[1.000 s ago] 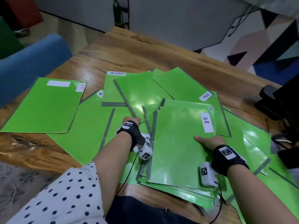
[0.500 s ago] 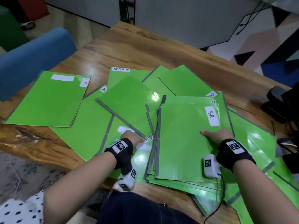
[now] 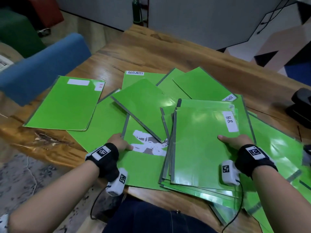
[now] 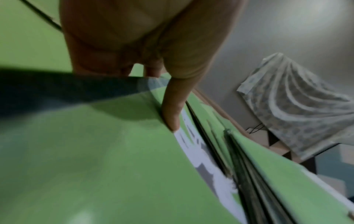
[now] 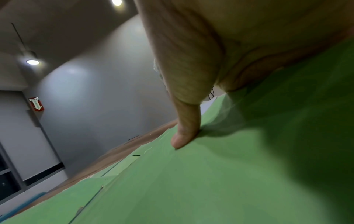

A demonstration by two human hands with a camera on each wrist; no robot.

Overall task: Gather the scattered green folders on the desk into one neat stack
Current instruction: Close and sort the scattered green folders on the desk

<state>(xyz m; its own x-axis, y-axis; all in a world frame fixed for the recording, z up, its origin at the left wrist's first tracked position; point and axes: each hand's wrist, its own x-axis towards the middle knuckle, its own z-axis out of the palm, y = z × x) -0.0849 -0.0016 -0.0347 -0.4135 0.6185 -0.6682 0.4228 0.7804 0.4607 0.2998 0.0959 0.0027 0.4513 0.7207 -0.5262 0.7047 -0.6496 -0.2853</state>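
Observation:
A stack of green folders (image 3: 202,148) lies at the near edge of the desk, its top one labelled "H.R". My right hand (image 3: 234,141) grips the stack's right edge, thumb (image 5: 185,128) on the top folder (image 5: 229,181), fingers hidden beneath. My left hand (image 3: 120,142) pinches the left edge of a green folder with a torn white patch (image 3: 143,167), thumb (image 4: 172,112) pressed on its cover (image 4: 95,166) next to the stack's spines (image 4: 249,189). Another folder (image 3: 143,105) lies slanted across it. More folders lie scattered: far left (image 3: 65,103), "SECURITY" (image 3: 134,78), "ADMIN" (image 3: 202,86), right (image 3: 277,145).
The wooden desk (image 3: 151,52) shows bare beyond the folders. A blue chair back (image 3: 42,68) stands at the desk's left side. A black object (image 3: 301,106) sits at the right edge. My lap is just below the desk's near edge.
My left hand drew back toward me and took hold of the torn-patch folder's left edge; that folder now shows more, and the slanted folder above it turned. My right hand stayed on the stack.

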